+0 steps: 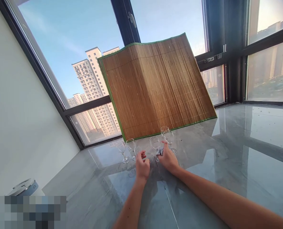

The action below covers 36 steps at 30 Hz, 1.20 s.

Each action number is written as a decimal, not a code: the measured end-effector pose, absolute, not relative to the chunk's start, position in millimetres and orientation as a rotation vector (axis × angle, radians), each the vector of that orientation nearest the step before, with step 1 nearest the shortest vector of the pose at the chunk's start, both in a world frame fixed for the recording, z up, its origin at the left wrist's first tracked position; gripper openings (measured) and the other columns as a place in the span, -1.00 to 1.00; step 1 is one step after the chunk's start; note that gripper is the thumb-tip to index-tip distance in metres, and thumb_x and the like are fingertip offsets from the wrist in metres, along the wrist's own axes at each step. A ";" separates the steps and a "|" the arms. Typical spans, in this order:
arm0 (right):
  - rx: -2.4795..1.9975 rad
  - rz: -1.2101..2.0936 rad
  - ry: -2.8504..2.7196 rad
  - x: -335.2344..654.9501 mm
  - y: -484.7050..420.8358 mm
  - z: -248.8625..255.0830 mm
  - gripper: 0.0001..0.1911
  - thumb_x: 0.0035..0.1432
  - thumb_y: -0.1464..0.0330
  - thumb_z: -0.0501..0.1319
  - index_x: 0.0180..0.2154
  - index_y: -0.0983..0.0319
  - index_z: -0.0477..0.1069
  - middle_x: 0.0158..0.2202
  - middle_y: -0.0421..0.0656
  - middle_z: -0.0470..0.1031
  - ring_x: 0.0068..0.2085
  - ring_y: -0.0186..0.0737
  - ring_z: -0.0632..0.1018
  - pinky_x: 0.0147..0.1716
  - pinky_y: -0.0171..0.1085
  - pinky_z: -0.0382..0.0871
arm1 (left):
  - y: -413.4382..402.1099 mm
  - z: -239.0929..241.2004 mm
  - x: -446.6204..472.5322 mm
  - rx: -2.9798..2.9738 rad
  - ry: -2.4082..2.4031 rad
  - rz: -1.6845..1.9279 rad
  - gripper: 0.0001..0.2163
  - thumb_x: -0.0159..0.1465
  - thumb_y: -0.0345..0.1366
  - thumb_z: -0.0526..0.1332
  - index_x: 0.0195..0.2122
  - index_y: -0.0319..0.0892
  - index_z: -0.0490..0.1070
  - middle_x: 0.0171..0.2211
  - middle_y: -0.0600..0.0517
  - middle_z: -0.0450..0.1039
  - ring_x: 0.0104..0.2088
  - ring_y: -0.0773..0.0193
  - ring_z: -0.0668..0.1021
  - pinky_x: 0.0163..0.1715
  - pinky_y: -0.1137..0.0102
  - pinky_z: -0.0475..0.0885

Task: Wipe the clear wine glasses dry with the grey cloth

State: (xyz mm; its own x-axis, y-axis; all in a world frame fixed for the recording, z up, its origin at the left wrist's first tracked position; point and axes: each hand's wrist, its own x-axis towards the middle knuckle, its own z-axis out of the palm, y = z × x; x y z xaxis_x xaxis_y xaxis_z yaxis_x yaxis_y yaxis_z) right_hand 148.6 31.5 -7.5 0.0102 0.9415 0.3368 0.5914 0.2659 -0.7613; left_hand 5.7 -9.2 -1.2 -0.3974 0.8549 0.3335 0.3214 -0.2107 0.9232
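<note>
Several small clear stemmed glasses stand upright on the grey marble-look surface. Two are on the left, an outer glass (120, 147) and an inner glass (131, 144). My left hand (142, 165) is just right of the inner one, fingers loosely bent and apart from the thumb, with nothing seen in it. A crumpled grey cloth (159, 151) is pinched in my right hand (168, 159). The cloth is against or in front of a middle glass (154, 142); whether it touches cannot be told. Behind my right hand are two more, a nearer glass (168, 137) and a farther glass (164, 129).
A brown bamboo mat (160, 89) with green edging leans upright against the window behind the glasses. The glossy surface (227, 178) reflects the windows. A white wall (24, 105) bounds the left side. At lower left is a lidded container (24, 187), partly hidden by blurred blocks.
</note>
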 end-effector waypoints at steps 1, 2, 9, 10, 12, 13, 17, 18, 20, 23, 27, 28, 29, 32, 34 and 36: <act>-1.455 0.487 -1.687 148.9 31.5 -7.4 -0.33 0.05 0.43 0.14 0.19 0.28 0.00 -0.29 -0.10 0.52 -0.27 -0.13 0.52 -0.36 -0.32 0.17 | -8.3 -2.3 5.1 1.441 1.656 1.656 -0.63 -0.04 -0.52 0.13 -0.18 -0.17 0.40 -0.14 -0.06 0.40 -0.17 0.21 0.48 -0.13 0.32 0.39; -1.469 0.471 -1.691 148.8 31.0 -7.4 -0.34 0.05 0.43 0.13 0.19 0.30 0.00 -0.28 -0.08 0.52 -0.26 -0.12 0.52 -0.36 -0.31 0.16 | -7.4 -3.6 4.5 1.493 1.690 1.663 -0.64 -0.04 -0.53 0.13 -0.19 -0.17 0.41 -0.15 -0.06 0.40 -0.19 0.22 0.49 -0.14 0.32 0.40; -1.534 0.437 -1.725 152.4 18.6 3.7 -0.51 0.08 0.45 0.12 0.08 0.24 0.12 -0.29 -0.10 0.53 -0.31 -0.16 0.54 -0.42 -0.31 0.09 | -2.1 -10.0 -2.0 1.672 1.752 1.691 -0.67 -0.02 -0.51 0.12 -0.20 -0.18 0.43 -0.20 -0.05 0.45 -0.26 0.22 0.51 -0.22 0.33 0.43; -1.565 0.406 -1.745 155.1 16.9 8.1 -0.54 0.08 0.43 0.13 0.05 0.23 0.15 -0.31 -0.11 0.53 -0.33 -0.16 0.54 -0.45 -0.31 0.07 | -2.3 -9.2 -3.7 1.671 1.767 1.694 -0.68 -0.01 -0.51 0.11 -0.21 -0.17 0.43 -0.21 -0.05 0.46 -0.26 0.22 0.51 -0.22 0.33 0.43; -1.627 0.321 -1.798 161.4 14.1 17.7 -0.63 0.09 0.38 0.13 -0.03 0.20 0.21 -0.35 -0.12 0.53 -0.36 -0.14 0.54 -0.48 -0.30 0.02 | -3.5 -6.3 -7.2 1.659 1.810 1.693 -0.71 0.01 -0.49 0.10 -0.24 -0.17 0.44 -0.24 -0.04 0.47 -0.28 0.22 0.51 -0.22 0.33 0.42; -1.638 0.282 -1.846 164.4 13.0 22.4 -0.69 0.09 0.36 0.13 -0.08 0.20 0.24 -0.37 -0.12 0.53 -0.37 -0.13 0.54 -0.49 -0.30 0.00 | -4.4 -4.6 -8.9 1.656 1.831 1.689 -0.73 0.03 -0.48 0.10 -0.25 -0.17 0.44 -0.25 -0.04 0.48 -0.28 0.22 0.51 -0.22 0.33 0.41; -1.489 0.179 -2.125 170.5 7.4 33.8 -0.76 0.02 0.39 0.13 -0.20 0.19 0.30 -0.41 -0.13 0.53 -0.39 -0.13 0.53 -0.51 -0.30 -0.04 | -7.6 0.7 -12.9 1.663 1.892 1.680 -0.77 0.06 -0.47 0.07 -0.31 -0.15 0.43 -0.29 -0.02 0.49 -0.27 0.22 0.50 -0.21 0.34 0.38; -1.432 0.156 -2.196 170.1 5.4 34.7 -0.76 0.00 0.40 0.14 -0.21 0.19 0.30 -0.41 -0.13 0.53 -0.39 -0.13 0.54 -0.51 -0.30 -0.04 | -7.9 1.2 -13.2 1.666 1.901 1.675 -0.77 0.06 -0.47 0.06 -0.32 -0.15 0.43 -0.29 -0.02 0.49 -0.27 0.22 0.50 -0.21 0.34 0.37; -1.354 0.114 -2.303 168.4 1.4 34.8 -0.74 -0.03 0.41 0.13 -0.20 0.18 0.31 -0.40 -0.12 0.54 -0.39 -0.12 0.54 -0.51 -0.30 -0.03 | -8.0 1.2 -13.0 1.667 1.914 1.659 -0.77 0.06 -0.47 0.05 -0.32 -0.15 0.43 -0.30 -0.02 0.48 -0.26 0.22 0.50 -0.21 0.34 0.37; -1.333 0.081 -2.376 166.1 -3.1 34.1 -0.69 -0.05 0.43 0.12 -0.18 0.18 0.32 -0.38 -0.11 0.55 -0.38 -0.10 0.56 -0.51 -0.29 -0.02 | -7.2 0.5 -12.2 1.668 1.924 1.633 -0.76 0.05 -0.48 0.05 -0.31 -0.15 0.44 -0.29 -0.02 0.48 -0.27 0.22 0.50 -0.21 0.35 0.36; -1.346 0.063 -2.416 165.3 -5.6 33.7 -0.65 -0.06 0.43 0.13 -0.14 0.21 0.31 -0.35 -0.08 0.56 -0.36 -0.05 0.57 -0.51 -0.29 0.03 | -6.6 0.1 -11.1 1.689 1.912 1.627 -0.76 0.05 -0.49 0.06 -0.32 -0.15 0.44 -0.30 -0.02 0.48 -0.30 0.23 0.50 -0.23 0.36 0.37; -1.337 0.055 -2.432 165.2 -6.1 33.2 -0.65 -0.06 0.43 0.13 -0.14 0.21 0.31 -0.36 -0.07 0.56 -0.36 -0.04 0.58 -0.51 -0.29 0.05 | -6.7 0.1 -10.8 1.696 1.906 1.628 -0.76 0.04 -0.49 0.05 -0.33 -0.15 0.44 -0.30 -0.01 0.48 -0.30 0.24 0.50 -0.23 0.36 0.37; -1.322 0.042 -2.453 165.0 -6.6 32.5 -0.66 -0.06 0.43 0.12 -0.15 0.22 0.31 -0.36 -0.06 0.56 -0.36 -0.03 0.58 -0.50 -0.29 0.07 | -6.7 0.0 -10.5 1.702 1.901 1.629 -0.76 0.04 -0.49 0.05 -0.33 -0.15 0.44 -0.30 -0.01 0.49 -0.30 0.24 0.50 -0.24 0.36 0.37; -1.273 0.002 -2.524 164.7 -7.7 29.4 -0.69 -0.05 0.45 0.13 -0.18 0.24 0.33 -0.37 -0.02 0.56 -0.35 0.01 0.58 -0.48 -0.28 0.13 | -7.0 -0.2 -9.5 1.709 1.890 1.626 -0.77 0.05 -0.50 0.05 -0.34 -0.16 0.44 -0.31 -0.01 0.49 -0.29 0.23 0.50 -0.25 0.36 0.37; -1.260 0.001 -2.550 165.0 -7.9 27.6 -0.69 -0.06 0.45 0.14 -0.18 0.25 0.35 -0.36 0.00 0.56 -0.34 0.04 0.59 -0.46 -0.27 0.17 | -7.1 -0.2 -8.7 1.704 1.894 1.625 -0.77 0.05 -0.50 0.05 -0.34 -0.16 0.44 -0.31 -0.01 0.49 -0.29 0.23 0.50 -0.25 0.35 0.38; -1.256 0.018 -2.554 165.6 -7.2 26.1 -0.68 -0.05 0.44 0.14 -0.16 0.26 0.36 -0.34 0.03 0.56 -0.33 0.06 0.59 -0.45 -0.25 0.19 | -7.2 -0.3 -8.0 1.701 1.895 1.633 -0.77 0.04 -0.51 0.06 -0.35 -0.15 0.44 -0.31 -0.01 0.50 -0.30 0.23 0.50 -0.26 0.35 0.38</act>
